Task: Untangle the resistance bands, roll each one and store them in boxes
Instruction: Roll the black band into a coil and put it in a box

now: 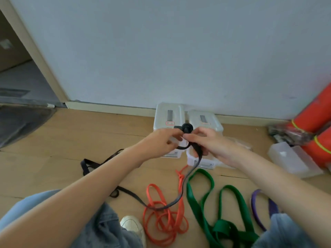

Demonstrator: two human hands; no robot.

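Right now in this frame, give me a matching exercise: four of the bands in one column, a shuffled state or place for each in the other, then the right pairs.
Things:
1. black band
2. orange band
3. green band
4. purple band

States or places:
A. on the floor, farthest right, partly behind the right knee
B. partly rolled, held in both hands, its tail trailing to the floor
C. wide loops on the floor, between two other colours
D. thin loops on the floor, knotted near its far end

Pairs: 1-B, 2-D, 3-C, 4-A

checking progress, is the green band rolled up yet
No, the green band lies unrolled in loose loops on the floor.
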